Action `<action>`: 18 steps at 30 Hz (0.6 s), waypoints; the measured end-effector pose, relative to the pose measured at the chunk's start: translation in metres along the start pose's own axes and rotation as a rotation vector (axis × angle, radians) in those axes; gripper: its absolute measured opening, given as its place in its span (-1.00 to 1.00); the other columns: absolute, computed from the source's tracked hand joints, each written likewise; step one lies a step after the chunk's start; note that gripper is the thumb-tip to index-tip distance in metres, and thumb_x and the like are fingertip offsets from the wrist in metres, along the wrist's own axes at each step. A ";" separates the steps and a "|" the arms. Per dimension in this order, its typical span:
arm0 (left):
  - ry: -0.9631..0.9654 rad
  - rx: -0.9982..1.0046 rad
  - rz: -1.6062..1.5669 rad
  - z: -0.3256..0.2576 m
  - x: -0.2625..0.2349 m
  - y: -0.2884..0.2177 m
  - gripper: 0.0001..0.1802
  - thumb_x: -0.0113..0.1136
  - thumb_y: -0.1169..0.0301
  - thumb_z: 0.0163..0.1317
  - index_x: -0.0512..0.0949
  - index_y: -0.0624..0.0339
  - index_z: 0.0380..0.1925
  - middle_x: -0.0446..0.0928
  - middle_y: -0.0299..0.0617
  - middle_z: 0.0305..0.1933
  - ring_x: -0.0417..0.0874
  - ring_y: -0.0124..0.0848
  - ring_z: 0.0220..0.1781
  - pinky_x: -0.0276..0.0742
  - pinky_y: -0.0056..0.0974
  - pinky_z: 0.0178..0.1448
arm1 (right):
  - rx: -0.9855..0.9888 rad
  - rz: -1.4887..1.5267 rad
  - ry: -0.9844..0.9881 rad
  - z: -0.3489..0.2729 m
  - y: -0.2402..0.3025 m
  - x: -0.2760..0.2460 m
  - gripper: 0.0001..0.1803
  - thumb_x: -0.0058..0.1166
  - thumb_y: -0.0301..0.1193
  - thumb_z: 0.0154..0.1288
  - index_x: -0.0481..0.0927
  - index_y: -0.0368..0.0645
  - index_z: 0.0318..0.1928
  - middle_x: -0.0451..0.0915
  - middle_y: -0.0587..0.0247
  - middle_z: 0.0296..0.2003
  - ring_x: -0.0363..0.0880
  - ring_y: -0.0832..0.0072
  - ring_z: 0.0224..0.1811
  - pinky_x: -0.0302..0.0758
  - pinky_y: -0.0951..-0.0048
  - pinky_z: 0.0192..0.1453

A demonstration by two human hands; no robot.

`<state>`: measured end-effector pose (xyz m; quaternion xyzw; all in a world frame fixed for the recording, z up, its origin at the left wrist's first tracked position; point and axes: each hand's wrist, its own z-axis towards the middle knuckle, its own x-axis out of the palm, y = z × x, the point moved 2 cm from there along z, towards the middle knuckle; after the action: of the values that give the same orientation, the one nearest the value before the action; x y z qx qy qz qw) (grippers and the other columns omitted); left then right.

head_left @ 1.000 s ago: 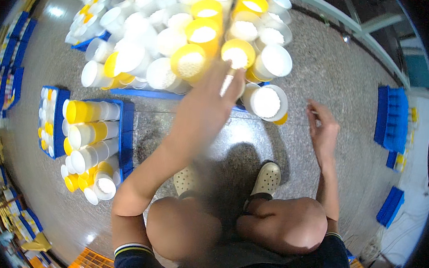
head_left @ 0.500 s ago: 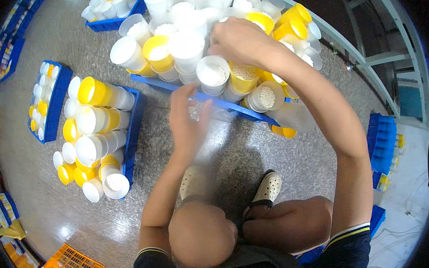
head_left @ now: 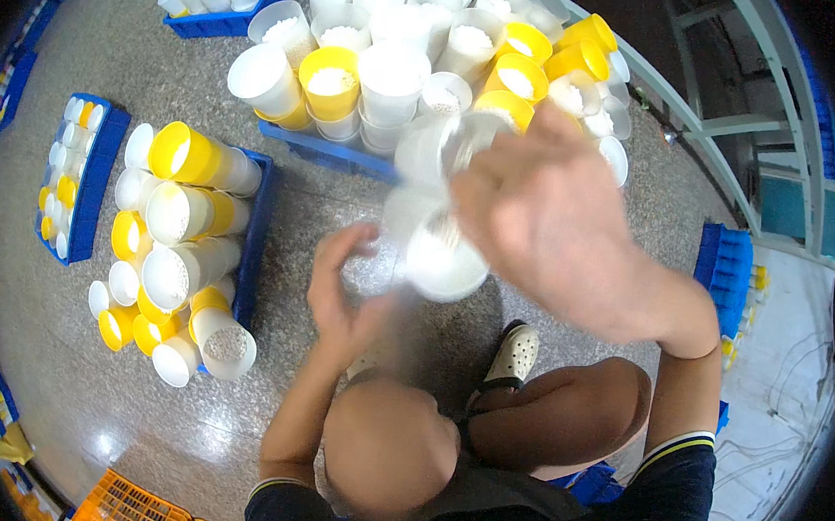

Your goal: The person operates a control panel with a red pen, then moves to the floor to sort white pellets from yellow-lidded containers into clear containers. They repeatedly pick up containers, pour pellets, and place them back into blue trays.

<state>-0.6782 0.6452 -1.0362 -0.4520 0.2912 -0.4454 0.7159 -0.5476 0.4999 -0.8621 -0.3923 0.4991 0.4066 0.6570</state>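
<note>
— Blue trays first, at the far left: a small blue tray [head_left: 82, 179] of little white and yellow cones lies on the speckled floor [head_left: 45, 331]. Just right of it a second blue tray [head_left: 252, 239] carries large yellow and white cones [head_left: 182, 234] lying on their sides, open ends toward the camera.

— And the left hand?

— The left hand [head_left: 343, 289] is over the floor near the middle, palm open, fingers [head_left: 326, 254] curled but wide, gripping nothing. It sits just below and left of a white cone [head_left: 442, 253].

— Who has that cone?

— The right hand [head_left: 556, 222]. It is raised, blurred, and its fingers are wrapped round the white cone's upper part, wide end tipped down toward the left hand.

— Behind them?

— A dense stack of upright cones [head_left: 393, 56], white and yellow, on a long blue tray [head_left: 324, 149]. Farther right, a blue crate [head_left: 724, 267] stands by a grey metal frame [head_left: 728, 118].

— Below?

— The person's bent knees and a white clog [head_left: 513, 354].
</note>
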 end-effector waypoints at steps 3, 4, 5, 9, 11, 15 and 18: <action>-0.064 -0.236 0.129 -0.018 -0.019 0.015 -0.58 0.28 0.29 0.39 0.54 0.28 0.16 0.61 0.00 0.08 0.64 -0.21 0.10 0.60 -0.19 0.05 | -0.079 0.182 0.103 -0.027 0.028 0.057 -0.93 0.21 -0.42 -0.17 0.71 -0.05 -0.56 0.66 0.15 -0.56 0.70 0.32 -0.41 0.53 0.29 -0.08; -0.071 -0.331 0.231 -0.023 -0.023 0.021 -0.64 0.23 0.33 0.43 0.57 0.28 0.13 0.62 -0.01 0.07 0.64 -0.23 0.09 0.60 -0.19 0.03 | -0.091 0.272 0.184 -0.034 0.039 0.091 -0.94 0.23 -0.39 -0.21 0.71 -0.01 -0.60 0.67 0.14 -0.59 0.70 0.33 -0.44 0.53 0.29 -0.07; -0.046 -0.418 0.307 -0.024 -0.022 0.031 -0.74 0.20 0.42 0.43 0.61 0.27 0.05 0.63 -0.02 0.04 0.65 -0.21 0.07 0.61 -0.17 0.01 | -0.077 0.253 0.277 -0.043 0.052 0.125 -0.95 0.24 -0.36 -0.20 0.71 0.02 -0.62 0.68 0.13 -0.58 0.70 0.35 -0.45 0.54 0.28 -0.05; 0.091 -0.319 0.407 -0.014 0.003 0.060 -0.73 0.27 0.46 0.31 0.62 0.24 0.00 0.63 0.05 -0.03 0.64 -0.01 0.00 0.62 -0.09 0.01 | -0.043 0.203 0.275 -0.087 0.082 0.237 -0.94 0.23 -0.35 -0.17 0.70 0.00 -0.64 0.70 0.17 -0.57 0.71 0.36 -0.44 0.55 0.28 0.02; 0.103 -0.175 0.407 -0.004 0.020 0.065 -0.73 0.28 0.47 0.30 0.62 0.23 -0.01 0.62 0.07 -0.03 0.64 0.01 0.01 0.60 -0.07 0.05 | -0.041 0.173 0.274 -0.104 0.087 0.269 -0.94 0.21 -0.36 -0.14 0.70 0.02 -0.64 0.67 0.22 -0.59 0.71 0.36 -0.41 0.53 0.29 0.06; 0.128 -0.136 0.406 0.020 0.045 0.072 -0.71 0.31 0.47 0.25 0.62 0.24 -0.02 0.62 0.08 -0.03 0.63 0.03 0.04 0.57 -0.02 0.14 | -0.022 0.159 0.182 -0.095 0.080 0.265 -0.94 0.20 -0.37 -0.12 0.71 0.00 -0.60 0.65 0.23 -0.59 0.65 0.38 -0.38 0.49 0.27 0.04; 0.094 -0.181 0.413 0.034 0.050 0.077 -0.66 0.36 0.46 0.21 0.61 0.26 0.00 0.62 0.07 -0.01 0.63 0.05 0.08 0.55 -0.01 0.17 | -0.022 0.131 0.203 -0.070 0.063 0.210 -0.89 0.19 -0.39 -0.10 0.72 -0.07 -0.50 0.64 0.24 -0.53 0.61 0.38 -0.33 0.46 0.29 0.01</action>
<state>-0.6001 0.6286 -1.0923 -0.4240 0.4494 -0.2822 0.7339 -0.5931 0.4885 -1.0876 -0.4053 0.5830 0.4125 0.5707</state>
